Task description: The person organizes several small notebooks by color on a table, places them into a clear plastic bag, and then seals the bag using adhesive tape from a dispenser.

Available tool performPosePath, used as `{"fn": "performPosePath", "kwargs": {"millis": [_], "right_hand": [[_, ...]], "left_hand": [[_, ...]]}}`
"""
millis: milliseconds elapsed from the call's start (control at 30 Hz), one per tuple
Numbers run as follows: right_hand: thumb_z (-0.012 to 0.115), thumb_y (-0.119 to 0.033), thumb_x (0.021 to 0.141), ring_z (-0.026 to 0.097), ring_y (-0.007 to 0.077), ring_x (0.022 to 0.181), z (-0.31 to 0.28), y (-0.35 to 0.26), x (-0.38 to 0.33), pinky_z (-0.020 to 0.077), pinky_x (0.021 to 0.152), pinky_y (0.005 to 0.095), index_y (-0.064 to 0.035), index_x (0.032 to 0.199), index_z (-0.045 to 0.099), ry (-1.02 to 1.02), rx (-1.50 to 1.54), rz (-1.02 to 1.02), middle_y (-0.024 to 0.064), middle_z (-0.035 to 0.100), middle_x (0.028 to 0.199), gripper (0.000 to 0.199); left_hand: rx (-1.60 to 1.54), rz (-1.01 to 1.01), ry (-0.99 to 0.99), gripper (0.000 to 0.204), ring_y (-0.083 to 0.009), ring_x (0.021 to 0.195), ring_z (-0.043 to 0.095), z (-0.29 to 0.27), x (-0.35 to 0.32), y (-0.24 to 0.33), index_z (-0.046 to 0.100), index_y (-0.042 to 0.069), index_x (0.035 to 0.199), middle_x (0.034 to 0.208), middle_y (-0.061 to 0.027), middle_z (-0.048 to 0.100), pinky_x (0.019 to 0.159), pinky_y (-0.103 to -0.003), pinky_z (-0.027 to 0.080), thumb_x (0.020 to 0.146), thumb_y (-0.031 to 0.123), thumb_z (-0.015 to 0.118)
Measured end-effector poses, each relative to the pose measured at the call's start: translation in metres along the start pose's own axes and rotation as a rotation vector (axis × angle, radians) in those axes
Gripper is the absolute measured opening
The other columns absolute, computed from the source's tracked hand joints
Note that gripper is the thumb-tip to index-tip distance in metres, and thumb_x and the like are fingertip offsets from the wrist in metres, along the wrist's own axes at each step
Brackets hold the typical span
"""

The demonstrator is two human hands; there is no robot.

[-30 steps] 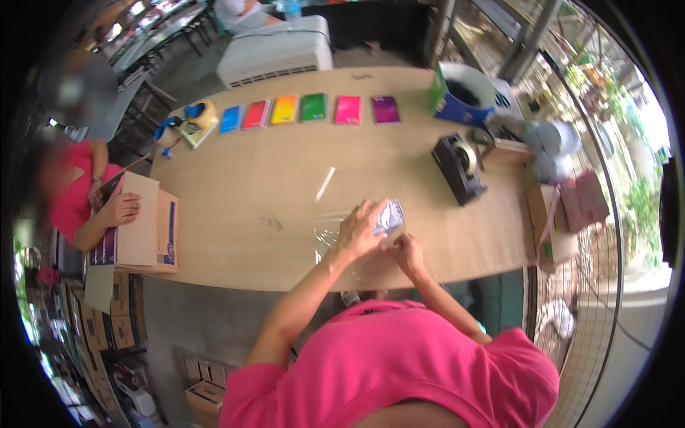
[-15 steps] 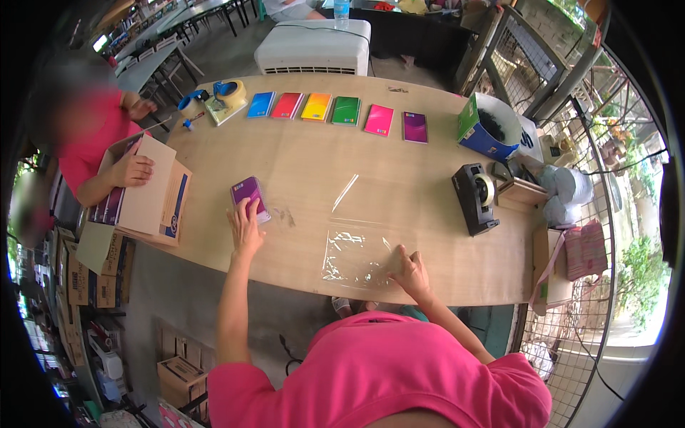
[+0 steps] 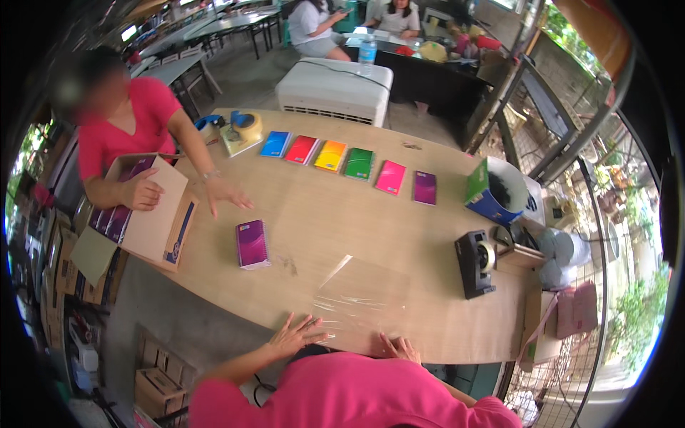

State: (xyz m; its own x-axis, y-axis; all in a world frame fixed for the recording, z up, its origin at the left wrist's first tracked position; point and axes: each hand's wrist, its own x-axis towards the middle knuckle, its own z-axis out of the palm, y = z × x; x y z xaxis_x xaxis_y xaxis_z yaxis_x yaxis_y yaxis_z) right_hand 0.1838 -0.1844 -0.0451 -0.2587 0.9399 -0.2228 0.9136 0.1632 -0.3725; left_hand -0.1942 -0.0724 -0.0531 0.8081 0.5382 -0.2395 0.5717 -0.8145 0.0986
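Note:
A clear plastic sheet (image 3: 367, 292) lies at the near middle of the table, glinting along its creases. My left hand (image 3: 294, 336) rests at the sheet's near left side, fingers spread and holding nothing. At the near right edge, my right hand (image 3: 400, 348) touches the plastic with its fingers stretched out; its lower part is hidden by the table edge and my shirt. Left of the sheet, apart from both hands, lies a purple spiral notebook (image 3: 252, 244). A co-worker's hand (image 3: 227, 194) hovers open just beyond that notebook.
Several coloured notebooks (image 3: 330, 155) form a row at the back. A tape dispenser (image 3: 474, 265) and an open box (image 3: 492, 191) stand at the right. The co-worker's other hand (image 3: 144, 190) rests on a carton (image 3: 158, 217) of notebooks. Tape rolls (image 3: 246, 127) sit at the far left.
My left hand has let go of the purple notebook and moved right and nearer, to the plastic sheet. The co-worker's arm now reaches over the table. My view has tilted up.

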Motion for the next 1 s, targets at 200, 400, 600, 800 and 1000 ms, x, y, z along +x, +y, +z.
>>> {"fn": "performPosePath", "kwargs": {"millis": [200, 400, 600, 800, 1000], "right_hand": [[0.081, -0.024, 0.074, 0.06, 0.0245, 0.081, -0.057, 0.006, 0.053, 0.0544, 0.068, 0.0358, -0.0191, 0.145, 0.042, 0.072, -0.132, 0.071, 0.0079, 0.059, 0.092, 0.082], [0.083, -0.022, 0.075, 0.06, 0.018, 0.063, -0.173, 0.04, 0.159, 0.0509, 0.061, 0.0309, -0.0102, 0.134, 0.055, -0.016, 0.25, 0.128, 0.0039, 0.059, 0.07, 0.066], [0.081, -0.019, 0.079, 0.062, 0.019, 0.065, -0.275, -0.019, 0.38, 0.0511, 0.061, 0.032, -0.0069, 0.129, 0.059, 0.112, 0.295, -0.13, 0.0092, 0.063, 0.091, 0.056], [0.079, -0.02, 0.081, 0.065, 0.0226, 0.068, -0.241, -0.016, 0.513, 0.0534, 0.065, 0.0358, -0.0039, 0.123, 0.062, 0.057, 0.481, -0.036, 0.013, 0.067, 0.082, 0.049], [0.068, -0.029, 0.086, 0.065, 0.0404, 0.099, -0.172, -0.043, 0.731, 0.0549, 0.08, 0.0445, 0.012, 0.103, 0.061, 0.315, 0.181, 0.178, 0.0291, 0.063, 0.112, 0.045]], "left_hand": [[-0.326, 0.261, -0.219, 0.051, -0.0329, 0.139, 0.038, -0.038, 0.008, -0.085, 0.047, 0.041, 0.142, 0.154, -0.0086, 0.037, 0.107, -0.057, 0.037, 0.094, 0.029, 0.06], [-0.68, -0.246, 0.634, 0.024, -0.0381, 0.091, 0.065, -0.21, 0.178, -0.278, 0.061, 0.004, 0.108, 0.097, -0.0184, 0.066, 0.078, -0.047, 0.052, 0.086, 0.014, 0.062], [0.113, -0.484, 0.553, 0.044, -0.0341, 0.116, 0.056, -0.172, 0.315, -0.552, 0.06, 0.014, 0.121, 0.127, -0.0124, 0.054, 0.089, -0.047, 0.052, 0.078, 0.01, 0.071], [-0.613, -1.32, 0.203, 0.071, -0.0331, 0.122, 0.058, -0.145, 0.366, -0.6, 0.061, 0.001, 0.124, 0.133, -0.0167, 0.058, 0.098, -0.047, 0.05, 0.067, 0.034, 0.087], [-0.617, -1.173, 0.326, 0.057, -0.0348, 0.11, 0.065, -0.151, 0.372, -0.582, 0.067, -0.004, 0.107, 0.115, -0.0213, 0.068, 0.093, -0.042, 0.052, 0.063, 0.027, 0.088]]}}
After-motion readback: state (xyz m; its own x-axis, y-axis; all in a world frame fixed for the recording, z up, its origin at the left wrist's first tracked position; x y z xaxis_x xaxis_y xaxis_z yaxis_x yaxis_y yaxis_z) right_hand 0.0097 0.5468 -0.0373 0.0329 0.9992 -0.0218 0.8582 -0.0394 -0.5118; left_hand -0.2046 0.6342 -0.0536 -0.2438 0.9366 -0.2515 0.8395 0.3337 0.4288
